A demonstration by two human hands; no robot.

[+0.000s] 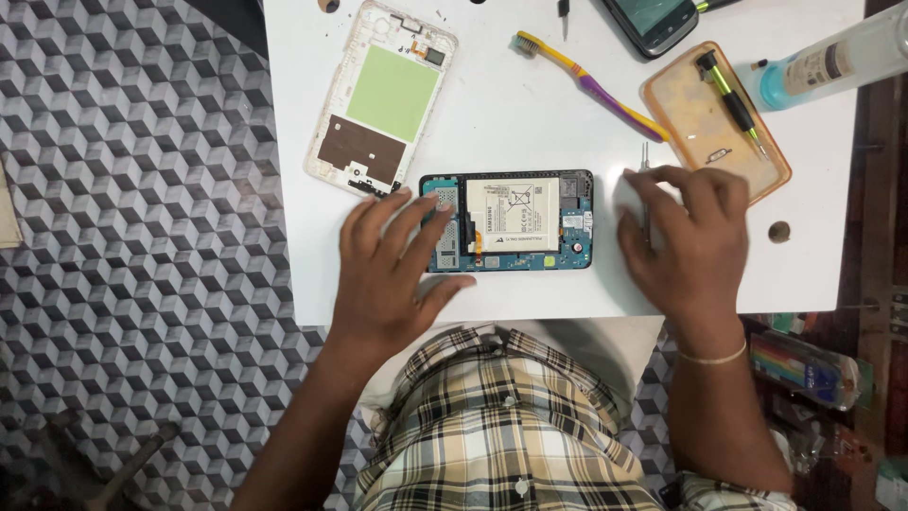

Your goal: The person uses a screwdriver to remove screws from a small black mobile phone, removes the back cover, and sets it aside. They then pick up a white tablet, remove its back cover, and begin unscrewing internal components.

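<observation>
An opened phone (515, 222) lies flat on the white table (530, 104), its white battery and blue circuit board exposed. My left hand (390, 274) rests on the phone's left end, fingers spread across the board. Just right of the phone, my right hand (689, 241) lies palm down on the table with metal tweezers (644, 159) sticking out from under the fingers. A white inner frame (383, 99) with a green patch and a brown patch lies at the upper left of the phone.
A yellow and purple toothbrush (591, 83) lies behind the phone. An orange tray (719, 123) holds a green-handled screwdriver (730, 99). A dark phone (653, 24) and a clear bottle (832, 59) sit at the far edge. The patterned floor is on the left.
</observation>
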